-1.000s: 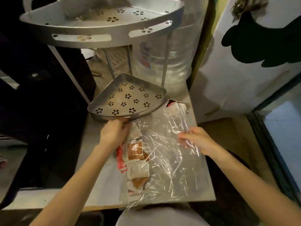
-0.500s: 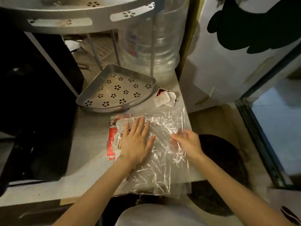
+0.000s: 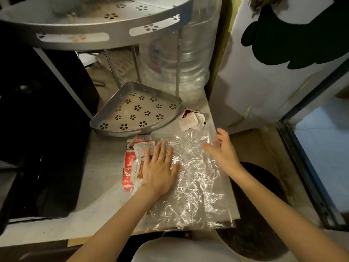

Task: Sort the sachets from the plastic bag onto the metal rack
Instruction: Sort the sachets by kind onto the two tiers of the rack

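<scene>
A crinkled clear plastic bag (image 3: 192, 178) lies flat on the grey counter. My left hand (image 3: 160, 169) presses flat on its left part, fingers spread, over red and white sachets (image 3: 132, 161) bunched at the bag's left side. My right hand (image 3: 222, 150) hovers open just above the bag's right edge, holding nothing. A few more sachets (image 3: 191, 120) lie loose on the counter beside the lower tier of the metal rack (image 3: 117, 127), a perforated corner tray with nothing in it. The rack's upper tier (image 3: 90, 38) hangs overhead.
A large clear water jug (image 3: 179, 59) stands behind the rack's legs. A black appliance (image 3: 37, 120) fills the left side. A white panel (image 3: 264, 82) rises on the right. The counter's right edge (image 3: 233, 195) drops to a dark round mat on the floor.
My left hand left the rack's rim and came down flat on the bag. My right hand let go of the bag's edge and opened above it. The bag now lies flatter.
</scene>
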{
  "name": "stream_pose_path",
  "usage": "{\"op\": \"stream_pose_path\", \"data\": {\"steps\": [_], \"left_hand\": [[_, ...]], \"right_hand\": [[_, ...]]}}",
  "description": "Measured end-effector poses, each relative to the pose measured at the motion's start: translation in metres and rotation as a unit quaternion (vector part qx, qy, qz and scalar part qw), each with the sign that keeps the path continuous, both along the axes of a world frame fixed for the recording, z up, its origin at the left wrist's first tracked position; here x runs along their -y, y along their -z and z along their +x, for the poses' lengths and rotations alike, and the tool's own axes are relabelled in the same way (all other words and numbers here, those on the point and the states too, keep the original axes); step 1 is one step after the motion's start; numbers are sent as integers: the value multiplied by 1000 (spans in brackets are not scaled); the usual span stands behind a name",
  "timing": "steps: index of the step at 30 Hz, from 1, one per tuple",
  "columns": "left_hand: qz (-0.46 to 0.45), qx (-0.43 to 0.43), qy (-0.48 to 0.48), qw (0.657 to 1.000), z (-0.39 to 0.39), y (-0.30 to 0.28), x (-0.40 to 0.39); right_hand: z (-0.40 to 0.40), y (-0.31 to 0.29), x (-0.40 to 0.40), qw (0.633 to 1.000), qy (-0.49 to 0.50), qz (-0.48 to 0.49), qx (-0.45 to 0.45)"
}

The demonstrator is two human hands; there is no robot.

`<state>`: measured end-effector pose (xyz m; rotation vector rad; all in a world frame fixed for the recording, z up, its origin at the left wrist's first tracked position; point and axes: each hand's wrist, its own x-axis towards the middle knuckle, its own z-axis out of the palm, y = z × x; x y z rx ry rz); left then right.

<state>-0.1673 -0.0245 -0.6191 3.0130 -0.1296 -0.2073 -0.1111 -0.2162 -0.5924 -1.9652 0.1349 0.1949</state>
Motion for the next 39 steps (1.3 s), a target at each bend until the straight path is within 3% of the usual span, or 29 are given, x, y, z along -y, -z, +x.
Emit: {"op": "stream_pose_path", "data": {"steps": [2,4,6,12,19,36,39], "left_hand": [[-13,1,-18,1000,4,-9,4],[-25,12,-9,1000,10,-17,9],[-37,21,22,999,17,-19,15],[-68,17,29,997,28,-1,30],[-68,10,30,997,27,16,28],[-67,4,40,997,29,24,27],[-68,4,40,997,28,25,26]], "right_hand": [[18,-7,1,989,-51,-112,83],[33,-17,-6,954,-127,-228,150],[43,-21,-19,916,-194,-286,202],[55,-2,-41,829,-264,-461,173],[44,16,-36,872,-203,-379,236],[29,23,-29,835,-171,-423,306],[29,24,-32,843,-155,-422,294]]}}
